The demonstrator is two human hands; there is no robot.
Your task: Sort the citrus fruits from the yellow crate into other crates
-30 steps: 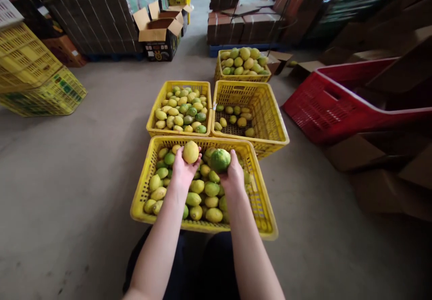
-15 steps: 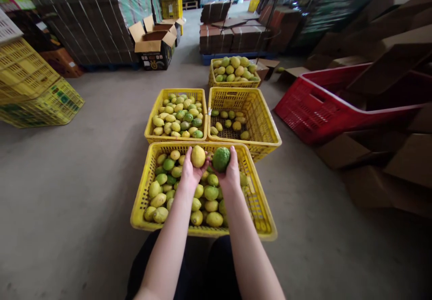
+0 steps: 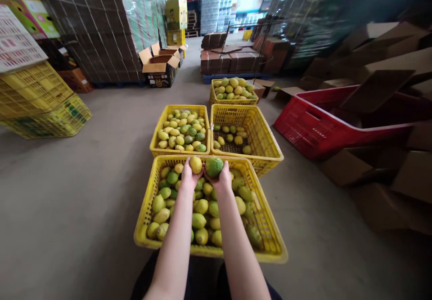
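Observation:
Over the far part of the nearest yellow crate (image 3: 143, 221), my left hand (image 3: 189, 176) is wrapped round a yellow lemon (image 3: 195, 165). Close beside it, my right hand (image 3: 221, 179) grips a larger, bumpy green lemon (image 3: 213, 167). Below both hands the crate is filled with yellow and green lemons (image 3: 199, 221), partly hidden by my forearms. Beyond it stand two more yellow crates. The left crate (image 3: 155, 142) is full of lemons, while the right crate (image 3: 266, 138) has several lemons (image 3: 239, 140) scattered on its bottom.
Behind the right crate is another heaped lemon crate (image 3: 213, 96). A red crate (image 3: 303, 124) stands to the right among cardboard boxes (image 3: 374, 205). Stacked yellow crates (image 3: 43, 111) are at the left. An open carton (image 3: 160, 68) and flattened cardboard (image 3: 229, 61) stand farther back.
My view has tilted up, so the crates sit lower in the picture. The green lemon has moved left, nearer the yellow one. Both hands keep their hold.

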